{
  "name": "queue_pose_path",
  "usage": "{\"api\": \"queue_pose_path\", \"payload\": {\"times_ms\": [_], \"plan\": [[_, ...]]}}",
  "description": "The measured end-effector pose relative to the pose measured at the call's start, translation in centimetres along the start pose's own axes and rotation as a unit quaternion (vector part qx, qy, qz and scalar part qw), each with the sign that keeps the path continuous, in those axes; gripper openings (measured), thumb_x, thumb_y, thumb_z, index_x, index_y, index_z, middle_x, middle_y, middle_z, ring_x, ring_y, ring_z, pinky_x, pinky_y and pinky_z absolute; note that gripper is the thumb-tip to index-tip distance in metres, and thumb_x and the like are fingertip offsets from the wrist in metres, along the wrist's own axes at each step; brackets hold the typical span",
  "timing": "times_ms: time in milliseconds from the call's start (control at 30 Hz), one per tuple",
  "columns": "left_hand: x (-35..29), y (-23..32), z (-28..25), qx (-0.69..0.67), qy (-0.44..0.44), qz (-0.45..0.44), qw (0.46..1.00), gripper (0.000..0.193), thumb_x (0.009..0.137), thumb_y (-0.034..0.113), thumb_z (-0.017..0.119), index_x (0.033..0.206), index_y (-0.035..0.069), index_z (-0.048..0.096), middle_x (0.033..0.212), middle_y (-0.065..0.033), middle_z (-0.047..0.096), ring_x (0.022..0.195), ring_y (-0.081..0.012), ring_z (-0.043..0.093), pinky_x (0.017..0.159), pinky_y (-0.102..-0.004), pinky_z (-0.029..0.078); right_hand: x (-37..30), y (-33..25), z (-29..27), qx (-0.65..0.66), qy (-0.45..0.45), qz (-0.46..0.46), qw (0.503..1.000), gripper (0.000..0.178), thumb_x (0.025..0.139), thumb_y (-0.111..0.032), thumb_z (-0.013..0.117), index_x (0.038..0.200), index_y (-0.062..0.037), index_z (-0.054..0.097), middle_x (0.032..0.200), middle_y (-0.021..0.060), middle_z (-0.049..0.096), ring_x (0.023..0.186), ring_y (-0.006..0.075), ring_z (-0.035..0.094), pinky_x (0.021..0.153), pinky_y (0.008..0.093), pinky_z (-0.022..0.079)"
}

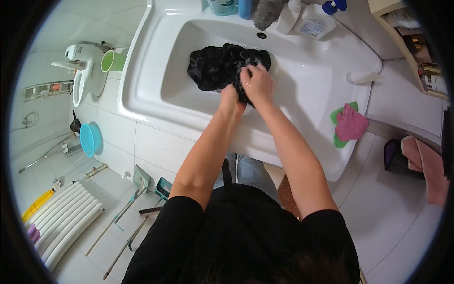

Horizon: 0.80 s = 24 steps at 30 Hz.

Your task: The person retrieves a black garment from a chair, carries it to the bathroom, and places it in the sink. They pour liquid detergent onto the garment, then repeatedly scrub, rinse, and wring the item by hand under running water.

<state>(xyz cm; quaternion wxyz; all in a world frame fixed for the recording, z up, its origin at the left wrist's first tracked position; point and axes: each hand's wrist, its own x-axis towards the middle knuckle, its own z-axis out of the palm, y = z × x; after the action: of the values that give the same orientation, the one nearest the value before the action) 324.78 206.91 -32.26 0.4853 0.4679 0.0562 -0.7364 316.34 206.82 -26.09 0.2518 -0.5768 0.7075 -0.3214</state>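
Note:
A wet black cloth garment (208, 71) lies bunched in the white sink (302, 90), with white suds on its right part. My left hand (231, 98) grips its near edge, the fingers mostly hidden by the fabric. Just to the right, my right hand (258, 84) presses on the sudsy part with bent fingers closed on the cloth. Both hands are wet and close together, near the front wall of the sink.
Along the back rim stand a white pump bottle (316, 22) with a blue top and a teal container (222, 6). A white tube (363, 77) lies at the right. Pink (351, 123) and green (339, 142) cloths rest on the right rim. A wooden-edged cabinet (388, 35) juts in there.

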Motion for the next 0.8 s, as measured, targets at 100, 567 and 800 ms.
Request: {"api": "queue_pose_path", "payload": {"times_ms": [100,567,800], "plan": [[-2.5,2.3,-0.2,-0.040,-0.031,-0.034,0.998,0.030,0.094,0.019,0.039,0.111,0.004,0.060,0.111,-0.0131,0.063,0.101,-0.0296,0.061,0.091,-0.0434,0.051,-1.8,-1.1,0.7,0.026,0.000,-0.085,0.996,0.022,0.088,-0.027,0.059,0.083,-0.0076,0.068,0.100,0.0113,0.061,0.092,0.0337,0.062,0.078,0.0487,0.051],[-12.1,5.9,0.5,0.698,-0.293,0.147,0.636,0.037,0.073,-0.001,0.060,0.110,-0.001,0.060,0.103,-0.0209,0.065,0.101,-0.0340,0.062,0.089,-0.0392,0.048,-0.4,-2.0,-4.8,0.184,-0.318,0.141,0.919,0.036,0.071,-0.021,0.076,0.094,0.0036,0.062,0.098,0.0107,0.065,0.088,0.0209,0.061,0.076,0.0347,0.050],[-14.8,10.5,2.6,0.614,-0.128,0.369,0.686,0.045,0.068,-0.006,0.068,0.111,0.005,0.061,0.104,-0.0119,0.058,0.092,-0.0258,0.059,0.086,-0.0345,0.049,0.4,-4.2,-13.5,0.202,-0.245,0.022,0.948,0.032,0.076,-0.017,0.068,0.097,0.0055,0.063,0.096,0.0205,0.066,0.084,0.0358,0.063,0.078,0.0380,0.051]]}}
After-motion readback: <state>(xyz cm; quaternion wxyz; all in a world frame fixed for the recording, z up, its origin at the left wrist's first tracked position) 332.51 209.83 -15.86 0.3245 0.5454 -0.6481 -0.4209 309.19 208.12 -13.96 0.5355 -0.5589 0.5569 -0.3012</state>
